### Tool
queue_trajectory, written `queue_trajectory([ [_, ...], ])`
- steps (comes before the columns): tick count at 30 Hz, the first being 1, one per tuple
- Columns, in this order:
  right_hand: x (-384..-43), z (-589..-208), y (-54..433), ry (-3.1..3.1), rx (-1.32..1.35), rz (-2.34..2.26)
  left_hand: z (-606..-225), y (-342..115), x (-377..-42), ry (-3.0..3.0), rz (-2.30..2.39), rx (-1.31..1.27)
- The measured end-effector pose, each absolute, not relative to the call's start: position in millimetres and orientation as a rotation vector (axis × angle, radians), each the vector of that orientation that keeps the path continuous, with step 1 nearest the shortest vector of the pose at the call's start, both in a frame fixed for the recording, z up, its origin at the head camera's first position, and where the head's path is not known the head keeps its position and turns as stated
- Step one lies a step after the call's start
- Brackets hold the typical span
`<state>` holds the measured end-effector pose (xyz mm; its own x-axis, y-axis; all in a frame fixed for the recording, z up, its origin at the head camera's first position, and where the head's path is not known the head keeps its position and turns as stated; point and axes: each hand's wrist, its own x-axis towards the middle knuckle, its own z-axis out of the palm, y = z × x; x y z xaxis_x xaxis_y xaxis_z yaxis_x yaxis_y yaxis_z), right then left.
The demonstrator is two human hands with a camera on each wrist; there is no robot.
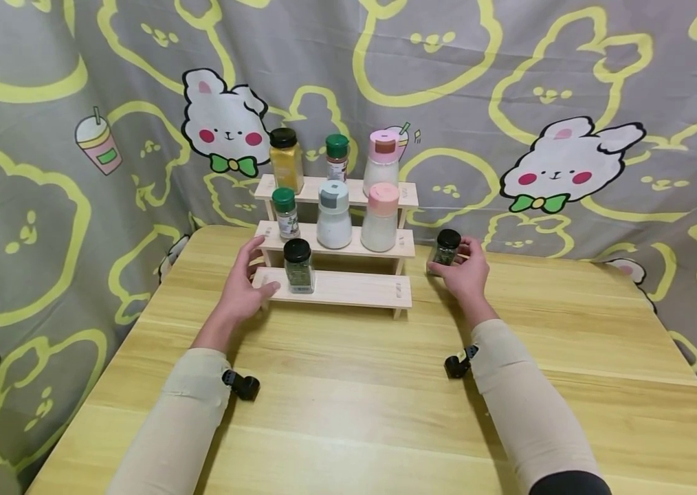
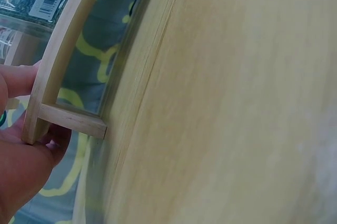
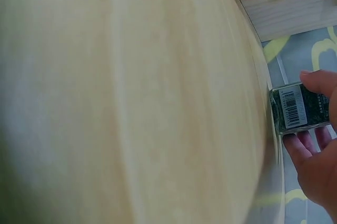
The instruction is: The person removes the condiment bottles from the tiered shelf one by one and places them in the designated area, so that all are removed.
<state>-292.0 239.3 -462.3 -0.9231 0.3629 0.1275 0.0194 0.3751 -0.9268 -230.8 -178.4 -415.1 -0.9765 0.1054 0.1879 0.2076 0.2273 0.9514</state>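
My left hand (image 1: 243, 289) grips the left end of the lowest step of a three-tier wooden spice rack (image 1: 355, 289). In the left wrist view the thumb lies over the board's edge (image 2: 60, 40) and fingers curl below it. To the right of the rack, my right hand (image 1: 466, 271) holds a black-lidded glass spice jar (image 1: 445, 251) with dark green contents. Its barcode label (image 3: 293, 107) shows in the right wrist view, where the jar is at or just above the tabletop; I cannot tell which. A similar black-lidded jar (image 1: 299, 268) stands on the lowest step, near my left hand.
The middle step holds a green-capped jar (image 1: 286, 216), a grey-white-lidded shaker (image 1: 334, 220) and a pink-lidded shaker (image 1: 380, 223). On the top step are a yellow spice jar (image 1: 286, 165), a green-capped jar (image 1: 337, 157) and another pink-lidded shaker (image 1: 382, 165). A patterned curtain (image 1: 447, 82) hangs behind the wooden table (image 1: 348, 399).
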Motion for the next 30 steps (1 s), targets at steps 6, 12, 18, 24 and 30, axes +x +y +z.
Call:
queue_trajectory([
  [6, -291.1, -461.3, 240.7, -2.343, -0.319, 1.57, -418.7, -179.1, -233.2, -2.387, -1.903, -0.295],
  [12, -286.1, -461.7, 241.7, -2.338, -0.333, 1.573, -420.1, -179.8, -233.9, -2.38, -1.904, -0.304],
  [18, -276.4, -458.1, 241.8, -2.354, -0.368, 1.56, -416.3, -178.8, -231.4, -2.376, -1.894, -0.312],
  [24, -268.5, -452.6, 240.7, -2.371, -0.395, 1.555, -422.4, -181.0, -235.2, -2.356, -1.897, -0.326],
  [30, -260.9, -444.7, 237.3, -2.369, -0.41, 1.571, -421.7, -180.6, -234.8, -2.369, -1.898, -0.317],
])
